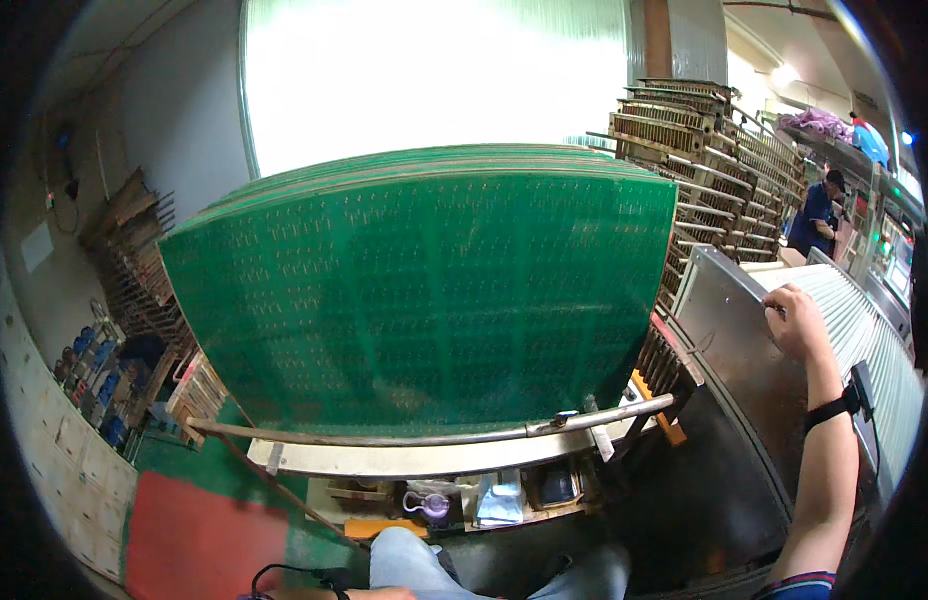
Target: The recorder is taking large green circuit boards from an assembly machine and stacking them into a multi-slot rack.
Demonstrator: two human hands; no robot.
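Many green panels [424, 300] stand upright in 1 rack [364, 438], behind its front rail; much seems left, the amount done unclear. The right hand [798, 320] curls at the roller conveyor's [869, 345] left edge, grip uncertain; the cut-off left hand's [382, 594] state I cannot tell.

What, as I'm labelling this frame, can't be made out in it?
All in the head view:
Bare strip of left arm or hand: lower edge cuts off the rest.
Bare right hand: its back hides whether it grips the flat grey metal panel.
Rear green rectangular boards: faces hidden by the front green board.
Distant person in dark-blue shirt: too small to tell what they handle.
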